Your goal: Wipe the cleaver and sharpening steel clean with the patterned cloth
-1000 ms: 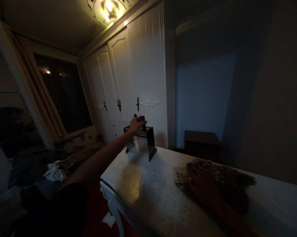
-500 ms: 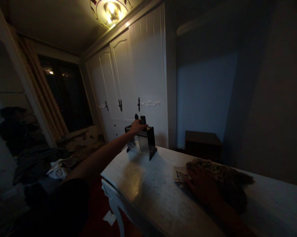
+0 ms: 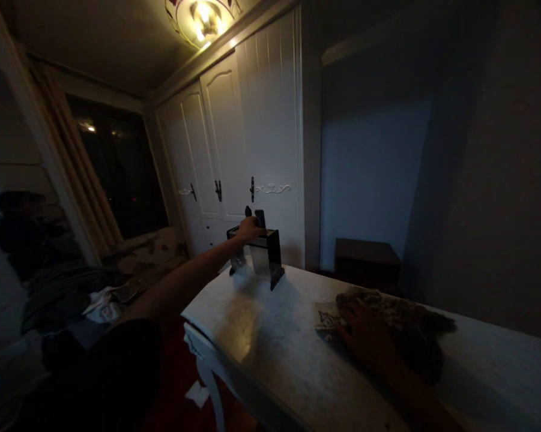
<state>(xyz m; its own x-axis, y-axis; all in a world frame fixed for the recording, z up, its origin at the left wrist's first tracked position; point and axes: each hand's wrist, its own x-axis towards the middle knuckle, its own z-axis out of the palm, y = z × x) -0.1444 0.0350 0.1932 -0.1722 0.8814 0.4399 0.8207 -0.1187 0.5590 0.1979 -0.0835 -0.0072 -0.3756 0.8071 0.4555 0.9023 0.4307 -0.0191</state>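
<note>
On the far end of the white table [image 3: 292,354] stands a knife holder [image 3: 261,258] with black end panels, pale see-through or shiny sides and black feet. Two dark handles [image 3: 260,219] rise from its top. My left hand [image 3: 250,229] reaches across and is closed over the top of the holder, beside the handles; its exact grip is partly hidden. Nearer to me, my right hand [image 3: 367,330] is closed on a bunched, dark patterned cloth [image 3: 405,312] and presses it to the tabletop. A paler corner of that cloth pokes out left of the fingers.
A white wardrobe [image 3: 270,138] stands behind the table, with a dark low cabinet [image 3: 367,255] to its right. Clothes [image 3: 103,303] lie heaped at the left. A white scrap [image 3: 197,393] rests on the red floor by the table leg. The room is dim.
The view has shifted very slightly. Both hands keep their places on the holder and the cloth, and the cloth's right end sits slightly further left.
</note>
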